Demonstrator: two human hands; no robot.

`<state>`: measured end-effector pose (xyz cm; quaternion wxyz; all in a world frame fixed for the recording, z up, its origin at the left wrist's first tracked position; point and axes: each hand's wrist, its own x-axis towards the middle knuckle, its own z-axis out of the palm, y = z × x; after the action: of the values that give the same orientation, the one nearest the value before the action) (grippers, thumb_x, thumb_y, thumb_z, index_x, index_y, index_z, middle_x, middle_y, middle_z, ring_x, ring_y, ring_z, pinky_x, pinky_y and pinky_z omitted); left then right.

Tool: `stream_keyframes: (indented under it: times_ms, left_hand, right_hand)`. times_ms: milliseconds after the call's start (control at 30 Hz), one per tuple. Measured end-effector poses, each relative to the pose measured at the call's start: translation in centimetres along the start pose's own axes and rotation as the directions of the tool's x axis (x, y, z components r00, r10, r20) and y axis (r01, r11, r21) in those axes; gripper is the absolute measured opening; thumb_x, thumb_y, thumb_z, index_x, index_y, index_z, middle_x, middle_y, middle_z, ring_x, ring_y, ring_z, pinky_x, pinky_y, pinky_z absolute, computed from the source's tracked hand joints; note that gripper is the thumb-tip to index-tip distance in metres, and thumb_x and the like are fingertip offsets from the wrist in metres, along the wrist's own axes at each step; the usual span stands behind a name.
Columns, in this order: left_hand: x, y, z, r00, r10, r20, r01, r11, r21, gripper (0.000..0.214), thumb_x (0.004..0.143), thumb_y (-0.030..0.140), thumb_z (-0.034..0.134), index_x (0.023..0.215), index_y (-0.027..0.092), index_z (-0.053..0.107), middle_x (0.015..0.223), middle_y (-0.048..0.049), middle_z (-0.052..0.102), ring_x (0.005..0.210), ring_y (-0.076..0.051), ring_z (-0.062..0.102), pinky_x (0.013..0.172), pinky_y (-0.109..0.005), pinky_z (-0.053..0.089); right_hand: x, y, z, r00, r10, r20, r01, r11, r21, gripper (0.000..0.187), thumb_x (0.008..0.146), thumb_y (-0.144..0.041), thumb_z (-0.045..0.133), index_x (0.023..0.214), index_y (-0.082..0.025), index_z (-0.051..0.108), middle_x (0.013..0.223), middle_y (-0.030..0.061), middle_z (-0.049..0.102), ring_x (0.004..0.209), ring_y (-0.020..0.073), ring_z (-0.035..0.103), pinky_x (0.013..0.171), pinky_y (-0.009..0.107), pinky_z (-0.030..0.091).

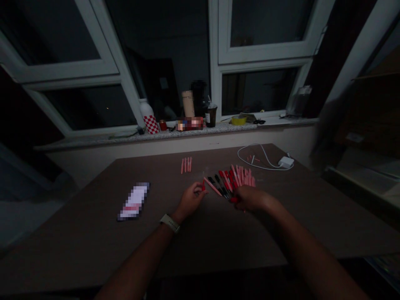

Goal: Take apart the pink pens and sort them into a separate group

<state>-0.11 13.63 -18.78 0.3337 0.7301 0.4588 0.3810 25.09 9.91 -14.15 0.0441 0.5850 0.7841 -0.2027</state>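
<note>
A pile of pens (245, 177) in pink, red and black lies on the table, several of them fanned to the left. My left hand (191, 199) is beside the pile's left end, fingers closed on a red pen (203, 186), of which only a short part shows. A pink pen (213, 186) lies close by it. Over the near side of the pile, my right hand (248, 197) has its fingers curled down, with the end of another red pen (233, 200) sticking out. Its fingertips are partly hidden. Farther back, several pink pens (186, 165) lie side by side.
A phone (134, 201) lies on the table (103, 250) at left. A white charger (285, 162) with a looped cable and small pink pieces is at the back right. The windowsill (125, 139) holds a checkered bottle (150, 121), a drink cup (211, 116) and yellow tape (239, 120).
</note>
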Motion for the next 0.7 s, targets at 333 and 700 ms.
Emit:
stream_keyframes:
  times_ms: [333,700]
  left_hand:
    - [0.0,-0.3,0.1,0.999,0.023,0.043,-0.020,0.998,-0.052,0.029,0.083,0.041,0.063,0.096,0.017,0.056,0.084,-0.0035,0.068,0.065,-0.014,0.060,0.055,-0.023,0.039]
    - [-0.3,-0.1,0.3,0.993,0.076,0.095,-0.070,0.996,-0.062,0.030,0.083,0.042,0.063,0.097,0.016,0.057,0.081,-0.0015,0.065,0.066,-0.013,0.057,0.059,-0.022,0.040]
  right_hand:
    - [0.5,-0.7,0.0,0.980,-0.080,-0.183,0.088,0.995,0.035,0.009,0.077,-0.022,0.065,0.079,-0.014,0.067,0.073,0.0072,0.068,0.074,0.0197,0.064,0.057,0.023,0.035]
    - [2.1,-2.9,1.4,0.884,-0.255,-0.393,0.316,0.944,0.099,0.016,0.086,-0.025,0.057,0.091,-0.014,0.068,0.085,0.0097,0.070,0.074,0.0180,0.062,0.062,0.024,0.034]
